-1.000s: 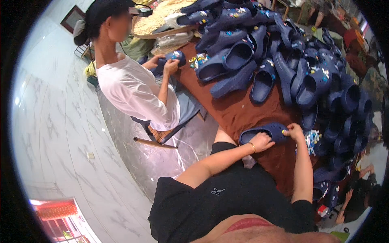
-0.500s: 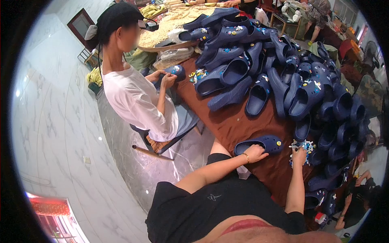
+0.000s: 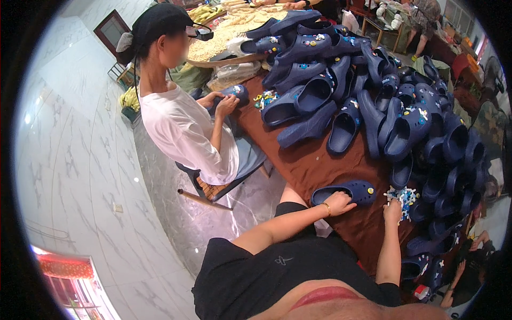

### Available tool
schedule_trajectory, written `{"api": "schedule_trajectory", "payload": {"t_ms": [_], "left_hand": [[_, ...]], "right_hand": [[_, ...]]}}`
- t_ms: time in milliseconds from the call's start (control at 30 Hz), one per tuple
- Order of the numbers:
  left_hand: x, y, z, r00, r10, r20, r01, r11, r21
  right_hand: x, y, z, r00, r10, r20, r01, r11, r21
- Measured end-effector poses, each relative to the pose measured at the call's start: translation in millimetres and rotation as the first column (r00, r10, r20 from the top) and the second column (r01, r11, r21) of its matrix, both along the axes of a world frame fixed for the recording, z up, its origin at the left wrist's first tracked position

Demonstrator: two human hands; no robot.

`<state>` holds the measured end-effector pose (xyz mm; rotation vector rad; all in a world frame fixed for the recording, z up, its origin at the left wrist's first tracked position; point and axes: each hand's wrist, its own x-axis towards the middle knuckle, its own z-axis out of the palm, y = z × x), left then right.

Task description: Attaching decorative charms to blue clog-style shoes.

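Observation:
A navy blue foam clog (image 3: 368,198) with holes in its upper and one yellow round charm lies on the brown cloth in front of me. My left hand (image 3: 340,204) is closed on its near side, fingers over the rim. To the right is a small heap of white, blue and yellow shoe charms (image 3: 408,197). My right hand (image 3: 393,212) reaches into the heap's near left edge with its fingers pressed together. Whatever is between those fingertips is too small to make out.
A large pile of navy clogs (image 3: 314,96), many with charms, covers the table's far and right sides. At the left a seated person (image 3: 186,122) in a white shirt works on another clog (image 3: 237,95). Beyond lies a tray of pale kernels (image 3: 218,45). Brown cloth (image 3: 304,165) covers the table.
The whole view has shifted slightly. My left hand stays on the clog and my right hand stays at the charm heap, with little visible movement.

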<state>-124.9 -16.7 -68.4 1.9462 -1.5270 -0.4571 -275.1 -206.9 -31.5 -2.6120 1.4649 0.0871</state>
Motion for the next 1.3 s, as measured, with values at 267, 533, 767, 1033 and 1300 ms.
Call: {"api": "schedule_trajectory", "payload": {"t_ms": [267, 533, 767, 1033, 1300], "left_hand": [[0, 0, 2, 1.000, -0.001, 0.005, 0.001, 1.000, 0.018], [1, 2, 6, 1.000, 0.001, 0.008, -0.002, 1.000, 0.022], [0, 1, 8, 1.000, 0.008, 0.005, -0.008, 1.000, -0.011], [-3, 1, -1, 1.000, 0.002, 0.014, -0.003, 1.000, 0.011], [2, -2, 1, 1.000, 0.007, -0.001, -0.007, 1.000, 0.006]], "right_hand": [[3, 5, -1, 0.999, -0.041, 0.006, 0.042, 0.999, -0.030], [-1, 1, -9, 0.999, -0.034, 0.002, 0.034, 0.999, -0.027], [-4, 4, -8, 0.983, -0.178, 0.031, 0.178, 0.984, 0.018], [0, 1, -4, 0.982, -0.155, 0.109, 0.150, 0.987, 0.050], [16, -16, -20, 0.995, 0.019, 0.100, -0.015, 0.999, -0.046]]}}
